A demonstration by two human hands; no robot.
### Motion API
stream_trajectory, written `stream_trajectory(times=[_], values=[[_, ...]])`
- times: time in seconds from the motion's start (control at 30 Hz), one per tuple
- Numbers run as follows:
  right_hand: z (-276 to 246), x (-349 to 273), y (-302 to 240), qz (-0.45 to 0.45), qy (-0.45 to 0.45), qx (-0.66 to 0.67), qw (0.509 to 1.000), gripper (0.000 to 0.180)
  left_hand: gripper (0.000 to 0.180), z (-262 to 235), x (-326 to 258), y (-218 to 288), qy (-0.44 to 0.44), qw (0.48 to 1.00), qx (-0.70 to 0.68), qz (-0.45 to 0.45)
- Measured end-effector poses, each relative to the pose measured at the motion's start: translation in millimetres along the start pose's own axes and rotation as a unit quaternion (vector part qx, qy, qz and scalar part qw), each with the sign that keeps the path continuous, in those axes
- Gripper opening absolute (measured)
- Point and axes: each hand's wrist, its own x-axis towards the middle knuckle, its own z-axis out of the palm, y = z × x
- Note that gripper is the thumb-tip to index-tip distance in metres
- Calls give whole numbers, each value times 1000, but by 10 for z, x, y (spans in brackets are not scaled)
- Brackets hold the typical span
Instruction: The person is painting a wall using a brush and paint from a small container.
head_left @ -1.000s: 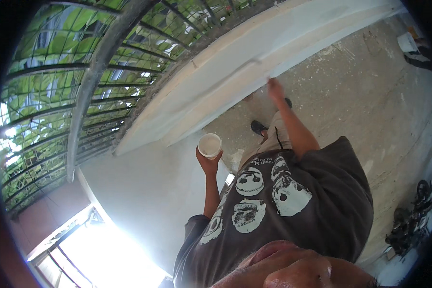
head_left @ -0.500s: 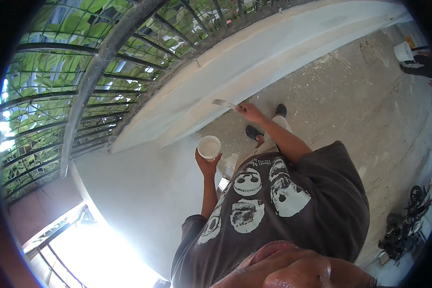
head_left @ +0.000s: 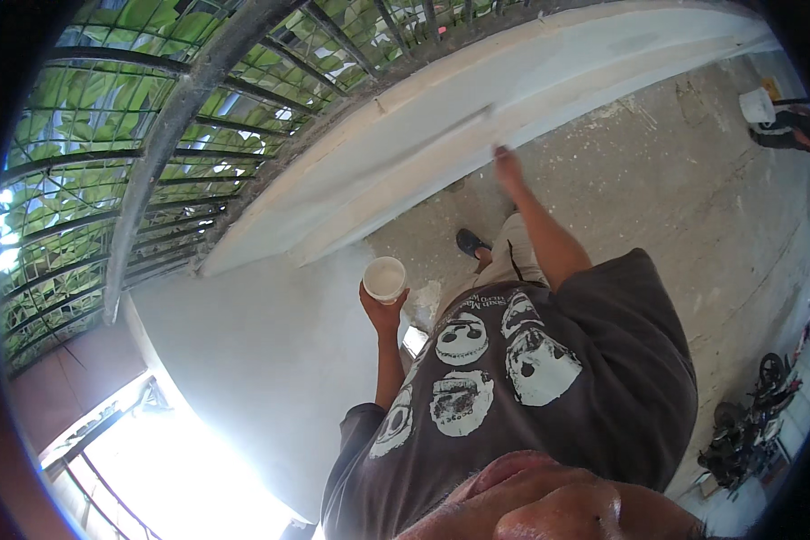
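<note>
My left hand [head_left: 383, 310] is wrapped round a small white tub [head_left: 385, 280], held upright with its mouth facing up; pale material shows inside. Farther out and to the right, my right hand [head_left: 507, 166] is closed on the handle of a paintbrush [head_left: 492, 129]. Motion smears the brush, and its bristle end points at the low white wall [head_left: 405, 175]. Whether the bristles touch the wall I cannot tell. A grey streak lies on the wall beside the brush tip.
Black metal bars [head_left: 166, 135] with wire mesh and leaves behind rise above the wall. Paint-specked concrete floor [head_left: 639, 180] spreads to the right. At the far right a person [head_left: 796, 126] is beside a white bucket [head_left: 757, 106]. A motorcycle [head_left: 747, 423] stands at lower right.
My right hand has moved outward and right, carrying the paintbrush along the wall. My left hand with the tub has shifted only slightly. One of my shoes has gone out of sight.
</note>
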Motion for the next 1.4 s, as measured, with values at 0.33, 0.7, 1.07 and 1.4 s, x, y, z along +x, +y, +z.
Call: stream_trajectory(times=[0.33,0.7,1.07,1.4], values=[[-161,-29,-1336,91,-250,103,958,41,101,-167,-110,20,79,995,42,-31],[-1376,426,-332,505,65,445,737,35,98,-162,-297,-12,80,995,59,-32],[-1818,-110,-2174,53,-373,242,894,44,94,29,263,244,39,996,70,30],[-2154,-296,-3026,-228,-459,-29,858,32,98,166,368,461,-3,983,79,168]])
